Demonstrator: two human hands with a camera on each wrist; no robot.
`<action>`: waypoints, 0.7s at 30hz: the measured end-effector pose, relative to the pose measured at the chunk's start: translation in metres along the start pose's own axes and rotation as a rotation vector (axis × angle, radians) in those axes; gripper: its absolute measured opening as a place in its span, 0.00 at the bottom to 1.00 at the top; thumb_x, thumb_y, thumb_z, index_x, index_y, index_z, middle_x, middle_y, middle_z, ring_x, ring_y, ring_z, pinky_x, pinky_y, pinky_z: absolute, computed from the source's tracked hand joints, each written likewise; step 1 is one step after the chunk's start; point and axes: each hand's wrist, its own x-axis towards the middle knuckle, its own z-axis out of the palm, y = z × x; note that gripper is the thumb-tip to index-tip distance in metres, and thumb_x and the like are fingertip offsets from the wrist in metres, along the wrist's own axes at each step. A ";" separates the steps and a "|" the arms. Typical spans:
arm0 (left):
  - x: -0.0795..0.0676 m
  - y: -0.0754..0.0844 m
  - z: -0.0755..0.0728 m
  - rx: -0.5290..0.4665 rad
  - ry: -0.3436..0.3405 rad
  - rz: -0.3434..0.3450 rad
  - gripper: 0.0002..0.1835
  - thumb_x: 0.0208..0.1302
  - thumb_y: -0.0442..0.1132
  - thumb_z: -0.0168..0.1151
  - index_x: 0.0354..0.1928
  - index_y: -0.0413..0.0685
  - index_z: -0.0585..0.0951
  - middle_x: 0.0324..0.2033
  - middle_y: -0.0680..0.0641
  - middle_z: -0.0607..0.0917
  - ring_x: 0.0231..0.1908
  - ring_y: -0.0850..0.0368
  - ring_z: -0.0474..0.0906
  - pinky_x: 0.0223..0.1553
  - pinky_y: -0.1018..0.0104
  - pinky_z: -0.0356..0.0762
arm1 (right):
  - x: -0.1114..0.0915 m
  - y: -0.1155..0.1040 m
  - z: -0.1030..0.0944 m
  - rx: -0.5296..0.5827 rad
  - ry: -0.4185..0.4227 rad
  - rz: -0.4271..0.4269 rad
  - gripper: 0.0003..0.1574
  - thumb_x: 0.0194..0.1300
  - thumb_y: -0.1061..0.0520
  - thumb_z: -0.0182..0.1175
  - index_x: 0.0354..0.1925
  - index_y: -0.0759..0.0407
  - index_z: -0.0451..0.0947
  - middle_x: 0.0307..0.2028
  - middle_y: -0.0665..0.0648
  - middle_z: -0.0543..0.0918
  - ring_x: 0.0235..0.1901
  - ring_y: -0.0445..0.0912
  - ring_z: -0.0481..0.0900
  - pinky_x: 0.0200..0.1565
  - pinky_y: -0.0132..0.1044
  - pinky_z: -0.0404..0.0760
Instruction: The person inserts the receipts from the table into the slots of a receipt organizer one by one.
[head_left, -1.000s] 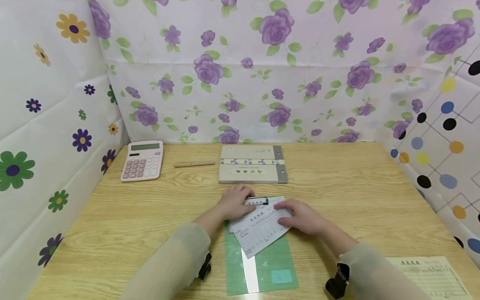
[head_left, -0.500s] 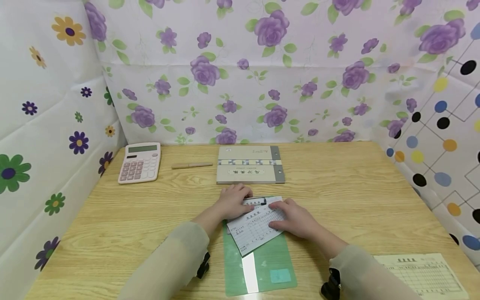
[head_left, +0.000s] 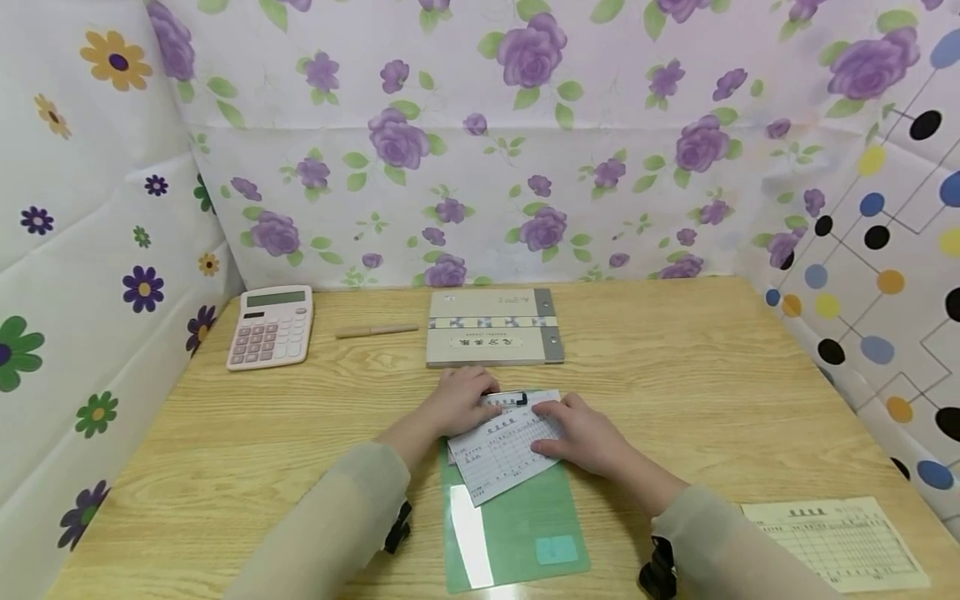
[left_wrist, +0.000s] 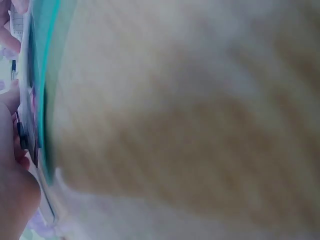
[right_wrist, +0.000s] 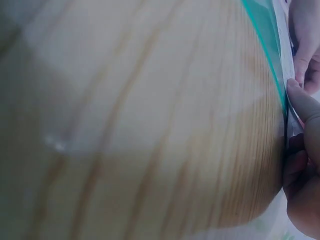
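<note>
A green translucent clipboard (head_left: 517, 542) lies on the table before me, with a metal clip (head_left: 510, 400) at its far end. Over its upper part lies a tilted white printed form (head_left: 495, 467), on top of other paper at the clip. My left hand (head_left: 459, 404) grips the clipboard's far left end by the clip, its thumb on the paper. At the form's right side, my right hand (head_left: 583, 437) pinches the edge. The left wrist view has the left hand (left_wrist: 15, 195) at its left border; the right hand (right_wrist: 306, 125) appears at the right border of the right wrist view.
Beyond the hands lies a beige account book (head_left: 491, 329) with a grey spine. A pink calculator (head_left: 270, 327) and a tan pen (head_left: 377, 331) are to its left. A yellowish form (head_left: 840, 542) lies near right. Patterned cloth walls (head_left: 480, 167) border the table.
The right hand has shifted slightly left along with the form, which has slid a little toward the clip. The left hand stays at the clip. The whole view has drifted slightly.
</note>
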 end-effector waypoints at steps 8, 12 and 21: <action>0.003 0.001 -0.013 -0.025 -0.058 -0.008 0.13 0.65 0.50 0.58 0.44 0.53 0.81 0.41 0.55 0.78 0.46 0.58 0.72 0.48 0.55 0.58 | 0.003 -0.004 -0.002 -0.039 -0.001 -0.011 0.37 0.56 0.38 0.64 0.61 0.49 0.70 0.40 0.54 0.71 0.30 0.44 0.69 0.34 0.39 0.71; 0.003 0.002 -0.018 -0.032 -0.071 -0.011 0.12 0.65 0.49 0.58 0.44 0.52 0.81 0.41 0.54 0.79 0.47 0.57 0.72 0.52 0.53 0.57 | 0.007 -0.007 -0.002 -0.032 -0.007 0.021 0.36 0.58 0.39 0.63 0.61 0.49 0.70 0.38 0.53 0.71 0.29 0.44 0.68 0.32 0.39 0.69; 0.006 0.004 -0.017 -0.018 -0.076 -0.004 0.12 0.65 0.50 0.58 0.44 0.53 0.81 0.41 0.56 0.79 0.48 0.58 0.72 0.53 0.52 0.55 | 0.010 -0.012 0.000 -0.073 0.046 0.112 0.36 0.58 0.37 0.62 0.59 0.53 0.72 0.44 0.62 0.75 0.33 0.49 0.74 0.37 0.47 0.75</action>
